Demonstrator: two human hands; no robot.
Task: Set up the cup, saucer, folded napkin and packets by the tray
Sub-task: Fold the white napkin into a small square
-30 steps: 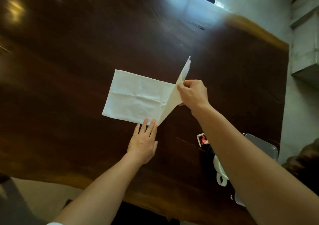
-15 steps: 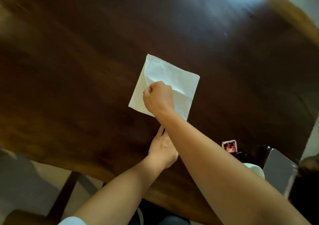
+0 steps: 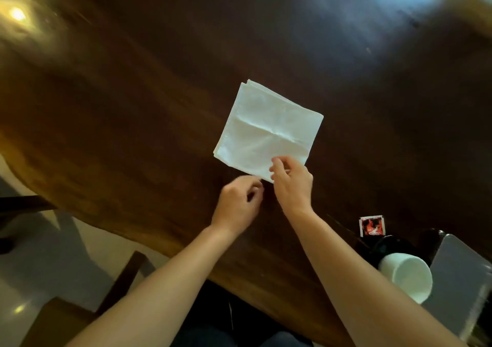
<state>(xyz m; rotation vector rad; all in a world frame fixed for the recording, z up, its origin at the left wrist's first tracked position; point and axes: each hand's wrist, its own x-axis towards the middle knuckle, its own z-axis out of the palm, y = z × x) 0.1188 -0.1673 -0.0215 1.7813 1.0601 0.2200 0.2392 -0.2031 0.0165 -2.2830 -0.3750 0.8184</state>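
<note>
Since the earlier frame the white cloth napkin (image 3: 267, 130) has gone from half-open to a folded square flat on the dark wooden surface (image 3: 133, 106); right hand (image 3: 291, 180) pinches its near corner, left hand (image 3: 237, 202) loosely curled, empty; align edges before pressing the crease.

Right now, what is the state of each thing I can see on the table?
napkin: folded into a square, flat on the table.
cup: lying on its side, looks empty.
packet: flat on the table, looks unopened.
right hand: fingers on the napkin's near corner.
left hand: loosely curled, holding nothing.
</note>
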